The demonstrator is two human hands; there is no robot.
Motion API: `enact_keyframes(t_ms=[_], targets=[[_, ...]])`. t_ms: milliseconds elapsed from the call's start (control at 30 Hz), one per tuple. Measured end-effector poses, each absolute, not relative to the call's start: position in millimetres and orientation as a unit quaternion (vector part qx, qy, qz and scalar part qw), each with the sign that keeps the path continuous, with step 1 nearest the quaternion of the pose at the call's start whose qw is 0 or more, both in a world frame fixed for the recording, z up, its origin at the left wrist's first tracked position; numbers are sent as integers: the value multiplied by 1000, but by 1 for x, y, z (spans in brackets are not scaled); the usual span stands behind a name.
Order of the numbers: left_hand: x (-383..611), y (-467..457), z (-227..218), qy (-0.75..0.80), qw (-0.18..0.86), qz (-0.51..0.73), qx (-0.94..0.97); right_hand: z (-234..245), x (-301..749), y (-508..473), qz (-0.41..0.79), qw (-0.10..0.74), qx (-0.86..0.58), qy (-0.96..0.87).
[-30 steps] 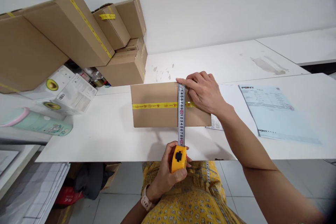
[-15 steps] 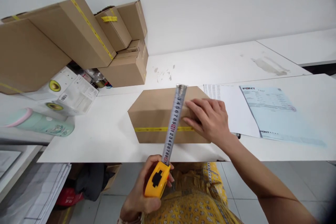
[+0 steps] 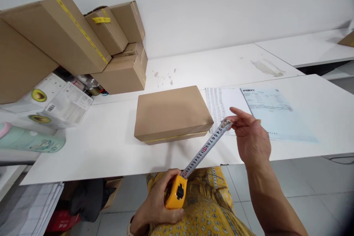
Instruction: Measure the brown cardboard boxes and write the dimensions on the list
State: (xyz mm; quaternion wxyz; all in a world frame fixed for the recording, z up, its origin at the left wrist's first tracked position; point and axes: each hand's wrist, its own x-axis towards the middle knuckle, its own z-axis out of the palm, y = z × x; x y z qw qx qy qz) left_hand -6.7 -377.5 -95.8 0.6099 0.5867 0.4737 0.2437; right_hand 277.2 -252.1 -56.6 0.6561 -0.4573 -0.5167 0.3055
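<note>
My left hand (image 3: 163, 199) is wrapped round the yellow case of a tape measure (image 3: 177, 191), low in front of the table edge. Its metal blade (image 3: 206, 148) slants up and to the right, with numbers along it. At the blade's hooked end are the fingertips of my right hand (image 3: 250, 132), palm turned up; they seem to pinch that end. A closed brown cardboard box (image 3: 171, 112) lies on the white table (image 3: 105, 147) just left of the blade's tip, untouched by either hand. Yellow tape (image 3: 177, 138) runs along its near side.
Stacked cardboard boxes (image 3: 118, 75) stand at the back left. Nearer are white cartons with avocado pictures (image 3: 66, 105) and a mint-green bottle (image 3: 35, 140). A printed list (image 3: 217, 99) and a blue-tinted sheet (image 3: 279, 118) lie right of the box.
My right hand has left the box and moved right to the blade's end. The blade has swung off the box to the right. The box has turned, now showing mostly its top.
</note>
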Motion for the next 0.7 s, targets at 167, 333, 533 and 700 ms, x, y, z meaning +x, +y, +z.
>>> enact_keyframes(t_ms=[167,333,533,700], targets=[[-5,-375,-98,473,595,209,615,-61,292,-275,359,650,-456,-491],[10,-373,-105,494,553,263,617,-75,270,-301,382,614,-426,-543],[22,-370,-115,507,469,332,643,-100,231,-322,291,530,-367,-707],[0,-370,-111,562,335,367,661,-132,279,-301,43,482,-538,-690]])
